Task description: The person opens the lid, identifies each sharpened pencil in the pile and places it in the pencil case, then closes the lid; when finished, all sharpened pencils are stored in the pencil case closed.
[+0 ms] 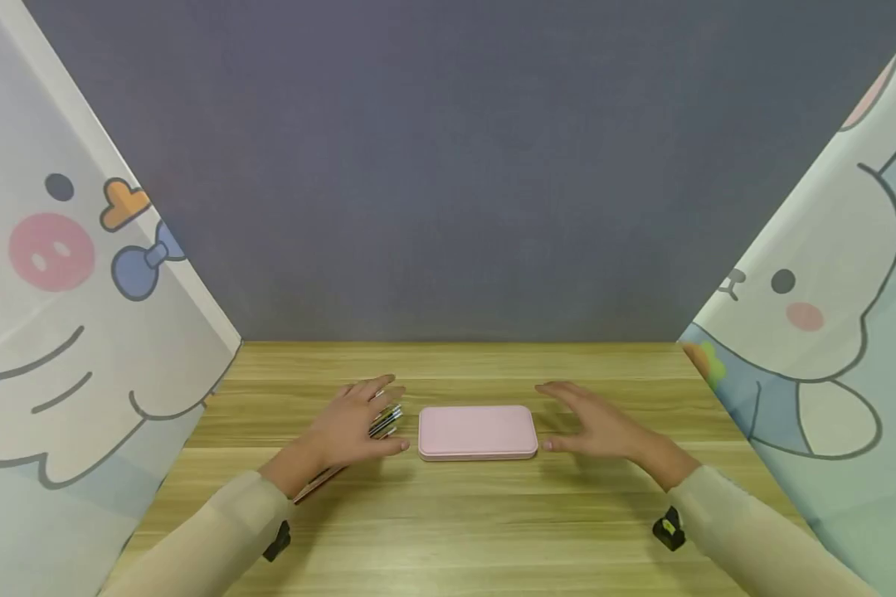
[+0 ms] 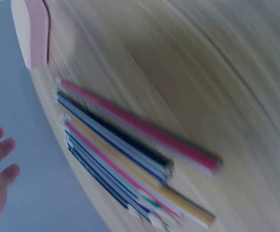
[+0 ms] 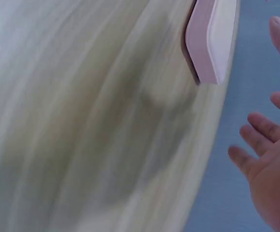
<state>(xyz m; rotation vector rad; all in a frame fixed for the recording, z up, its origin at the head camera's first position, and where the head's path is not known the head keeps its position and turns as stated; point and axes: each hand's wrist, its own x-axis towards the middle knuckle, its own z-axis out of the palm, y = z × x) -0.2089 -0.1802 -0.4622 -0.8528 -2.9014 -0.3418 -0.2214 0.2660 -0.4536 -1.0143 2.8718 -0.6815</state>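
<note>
A pink rectangular case lies closed and flat on the wooden table, between the two hands. To its left, my left hand hovers with fingers spread and holds nothing. Under that hand lies a row of slim pens or pencils, side by side in red, dark, yellow and pink; the head view shows only their ends and a strip beside the wrist. My right hand is held just right of the case, fingers apart and nothing in it. In the right wrist view the case sits beyond the thumb, apart from the palm.
The wooden table meets a dark grey wall at its back edge. Cartoon-printed panels flank it, a left panel and a right panel. Dark devices sit at both wrists, such as the right wrist device.
</note>
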